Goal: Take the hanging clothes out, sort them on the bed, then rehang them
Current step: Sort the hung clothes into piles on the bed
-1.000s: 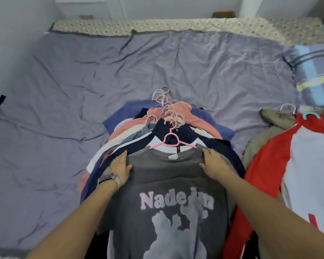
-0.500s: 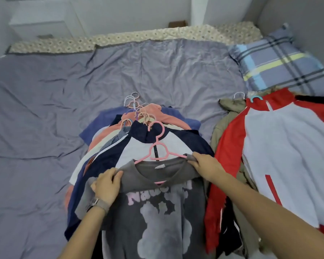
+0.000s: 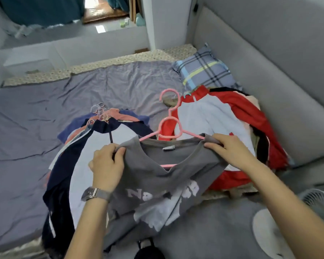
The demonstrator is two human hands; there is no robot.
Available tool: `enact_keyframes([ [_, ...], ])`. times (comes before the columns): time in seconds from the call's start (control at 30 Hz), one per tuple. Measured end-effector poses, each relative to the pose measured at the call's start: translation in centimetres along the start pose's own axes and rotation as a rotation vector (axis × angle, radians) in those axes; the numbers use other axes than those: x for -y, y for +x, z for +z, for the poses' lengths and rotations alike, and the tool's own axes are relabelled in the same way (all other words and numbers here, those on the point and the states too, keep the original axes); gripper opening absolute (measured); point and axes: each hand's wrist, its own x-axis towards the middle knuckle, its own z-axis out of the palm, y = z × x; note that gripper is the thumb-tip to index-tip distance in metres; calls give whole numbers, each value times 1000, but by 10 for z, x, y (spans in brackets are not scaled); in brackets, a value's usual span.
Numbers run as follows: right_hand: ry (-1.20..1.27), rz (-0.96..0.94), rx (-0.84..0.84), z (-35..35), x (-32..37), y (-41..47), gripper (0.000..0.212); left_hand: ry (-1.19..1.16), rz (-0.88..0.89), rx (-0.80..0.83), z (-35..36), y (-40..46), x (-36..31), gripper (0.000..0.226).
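Observation:
A grey printed T-shirt (image 3: 157,176) on a pink hanger (image 3: 169,116) is lifted off the bed. My left hand (image 3: 107,165) grips its left shoulder, and my right hand (image 3: 230,148) grips its right shoulder. Below it on the left lies a pile of hangered clothes (image 3: 101,131), topped by a navy and white top (image 3: 94,146). A second pile with a red and white jacket (image 3: 223,116) lies at the right. Both piles rest on the grey-purple bed sheet (image 3: 36,139).
A plaid pillow (image 3: 204,71) lies at the bed's far right against a grey padded headboard (image 3: 269,71). A white fan (image 3: 316,200) stands at the lower right. A grey floor mat (image 3: 213,230) lies below. A white ledge runs along the far side.
Both hands have lifted the grey T-shirt and its pink hanger off the left pile and carried it to the right. The view has swung right and upward.

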Motion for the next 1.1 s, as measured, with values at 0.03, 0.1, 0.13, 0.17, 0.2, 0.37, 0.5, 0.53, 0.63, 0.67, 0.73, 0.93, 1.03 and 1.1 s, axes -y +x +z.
enact_keyframes([
  [0.03,-1,-1,-40,-26,-9,-13,29,-38,28,-7,1,-7,-25,24],
  [0.1,-27,-10,-138,-74,-26,-28,27,-117,98,-29,2,-11,-74,27],
  [0.13,-59,-13,-196,-96,-32,-31,28,-158,153,-45,2,-9,-96,28],
  [0.17,-93,-13,-252,-117,-37,-32,29,-197,209,-60,2,-6,-116,27],
  [0.2,-119,-23,-297,-134,-40,-30,28,-230,249,-65,2,-2,-133,26],
  [0.37,-206,-104,-257,-177,-58,0,18,-289,201,72,29,29,-152,31],
  [0.5,-269,-142,-160,-185,-81,27,15,-322,145,272,68,63,-144,28],
  [0.53,-269,-145,-143,-187,-89,38,12,-309,138,304,79,74,-146,27],
  [0.63,-264,-133,-115,-197,-117,82,15,-268,148,351,110,112,-161,25],
  [0.67,-269,-125,-105,-201,-125,100,18,-250,153,357,120,128,-168,27],
  [0.73,-273,-96,-60,-212,-141,144,23,-178,160,345,140,166,-186,35],
  [0.93,-421,63,-203,-190,-192,315,15,-427,-188,277,238,305,-193,27],
  [1.03,-535,146,-277,-136,-217,365,45,-541,-333,299,274,321,-195,42],
  [1.1,-551,193,-120,-90,-223,382,54,-509,-322,348,291,314,-175,42],
])
